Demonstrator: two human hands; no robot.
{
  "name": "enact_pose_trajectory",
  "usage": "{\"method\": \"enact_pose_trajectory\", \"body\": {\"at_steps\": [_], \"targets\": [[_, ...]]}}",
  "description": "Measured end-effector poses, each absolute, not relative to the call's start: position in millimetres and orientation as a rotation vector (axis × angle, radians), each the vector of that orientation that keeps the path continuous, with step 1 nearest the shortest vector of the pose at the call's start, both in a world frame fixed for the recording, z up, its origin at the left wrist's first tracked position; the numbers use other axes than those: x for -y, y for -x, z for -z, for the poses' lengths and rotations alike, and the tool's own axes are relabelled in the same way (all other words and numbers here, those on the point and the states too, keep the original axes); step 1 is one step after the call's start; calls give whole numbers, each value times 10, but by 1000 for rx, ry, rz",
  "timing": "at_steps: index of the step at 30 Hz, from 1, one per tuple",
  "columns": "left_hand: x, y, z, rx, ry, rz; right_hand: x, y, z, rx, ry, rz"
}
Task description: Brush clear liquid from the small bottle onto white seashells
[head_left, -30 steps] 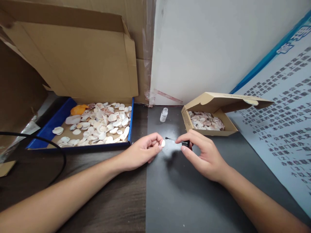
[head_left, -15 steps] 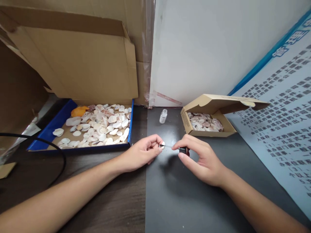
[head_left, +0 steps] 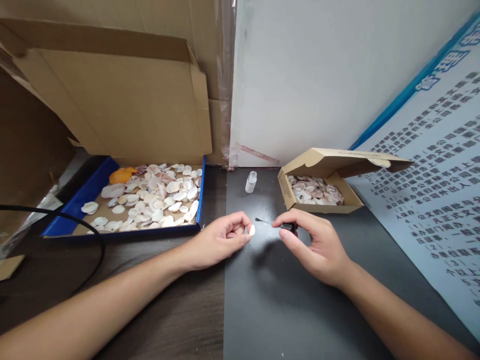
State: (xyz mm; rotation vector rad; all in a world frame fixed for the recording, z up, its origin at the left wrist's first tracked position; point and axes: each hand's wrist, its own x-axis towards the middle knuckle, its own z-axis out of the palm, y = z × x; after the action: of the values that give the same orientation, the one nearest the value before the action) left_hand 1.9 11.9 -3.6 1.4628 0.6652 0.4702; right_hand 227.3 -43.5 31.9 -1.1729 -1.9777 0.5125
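Note:
A small white shell (head_left: 252, 230) is pinched between the thumb and index finger of my left hand (head_left: 221, 239), above the left part of the dark grey mat. My right hand (head_left: 313, 245) grips the black cap of a small brush applicator (head_left: 288, 227). Its thin stem points left, and the dark bristle tip hangs a short gap away from the shell. Behind both hands, an uncapped clear bottle (head_left: 251, 182) with a white label stands upright on the mat.
On the left, a blue-edged cardboard box (head_left: 123, 233) with its lid raised holds many shells and one orange shell (head_left: 122, 175). A smaller half-open carton (head_left: 352, 202) of shells stands at the right. A black cable (head_left: 48, 211) crosses the left side. A printed poster (head_left: 431, 200) rises at right.
The brush has drawn back to the right, off the shell it was touching. My left hand still pinches the shell, whose white face now shows more.

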Motion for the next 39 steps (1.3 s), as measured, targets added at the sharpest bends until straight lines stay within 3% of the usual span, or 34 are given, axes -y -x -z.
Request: {"method": "enact_pose_trajectory", "body": {"at_steps": [39], "targets": [[-68, -7, -89, -691, -1689, -440, 390, -2288, -273, 2052, 1221, -578]]}}
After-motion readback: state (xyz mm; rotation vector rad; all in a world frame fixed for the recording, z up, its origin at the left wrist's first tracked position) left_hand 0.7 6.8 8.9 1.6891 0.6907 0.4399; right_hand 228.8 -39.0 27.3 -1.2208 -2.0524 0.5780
